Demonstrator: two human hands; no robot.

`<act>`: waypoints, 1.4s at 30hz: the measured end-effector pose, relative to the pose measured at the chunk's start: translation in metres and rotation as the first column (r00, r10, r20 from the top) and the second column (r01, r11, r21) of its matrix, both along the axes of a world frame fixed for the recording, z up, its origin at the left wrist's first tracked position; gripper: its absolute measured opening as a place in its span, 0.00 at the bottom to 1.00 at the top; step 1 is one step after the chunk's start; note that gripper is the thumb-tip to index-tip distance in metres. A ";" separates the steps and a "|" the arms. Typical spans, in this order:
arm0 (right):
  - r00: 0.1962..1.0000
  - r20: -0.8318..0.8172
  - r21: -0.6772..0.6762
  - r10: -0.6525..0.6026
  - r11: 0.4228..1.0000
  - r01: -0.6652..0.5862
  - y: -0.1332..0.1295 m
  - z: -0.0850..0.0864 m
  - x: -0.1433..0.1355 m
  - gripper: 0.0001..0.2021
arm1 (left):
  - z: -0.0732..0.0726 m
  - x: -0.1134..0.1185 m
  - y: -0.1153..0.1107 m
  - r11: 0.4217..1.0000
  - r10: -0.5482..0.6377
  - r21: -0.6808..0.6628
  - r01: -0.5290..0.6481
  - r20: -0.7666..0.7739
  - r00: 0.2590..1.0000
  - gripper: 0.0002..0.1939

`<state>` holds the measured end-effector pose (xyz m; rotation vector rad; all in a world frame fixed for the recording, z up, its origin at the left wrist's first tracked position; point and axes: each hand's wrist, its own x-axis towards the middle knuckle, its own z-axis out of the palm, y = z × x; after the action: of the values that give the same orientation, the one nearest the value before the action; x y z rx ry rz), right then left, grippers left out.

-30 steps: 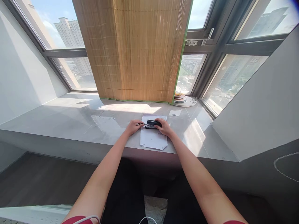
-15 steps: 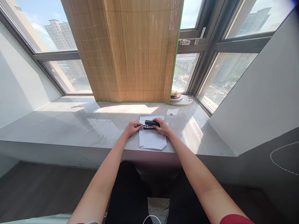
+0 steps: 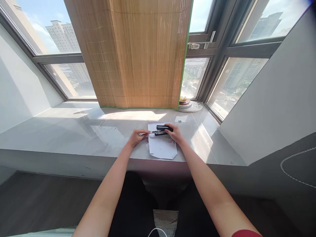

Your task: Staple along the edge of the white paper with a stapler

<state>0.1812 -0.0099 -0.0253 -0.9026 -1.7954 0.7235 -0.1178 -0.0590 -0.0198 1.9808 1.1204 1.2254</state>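
A black stapler [image 3: 164, 127] lies over a sheet of white paper [image 3: 163, 148], its top arm raised from its base. My right hand [image 3: 174, 133] is wrapped round its right end. At its left end, my left hand [image 3: 138, 136] pinches a thin metal piece [image 3: 153, 132] that sticks out of the stapler, seemingly its inner staple rail or pusher. The fingers hide part of that piece, so I cannot tell its full shape.
Small dark strips, perhaps staples [image 3: 179, 121], lie on a white slip behind the paper. A stack of plates [image 3: 190, 106] stands by the window corner. A bamboo blind [image 3: 143, 59] hangs at the sill's back. The sill's front edge [image 3: 74, 154] runs close to my knees.
My right hand and the stapler have shifted slightly right, away from my left hand. More of the thin metal piece now shows between my left fingers and the stapler.
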 end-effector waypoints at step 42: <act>0.982 0.181 -0.032 -0.061 0.997 0.068 -0.062 -0.005 0.001 0.16 | 0.000 0.006 0.005 0.997 0.003 0.069 0.041 -0.536 0.844 0.16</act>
<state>0.1822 -0.0723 -0.0298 -1.0755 -1.9060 0.6535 -0.1121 -0.0540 -0.0199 2.4766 1.3168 0.7154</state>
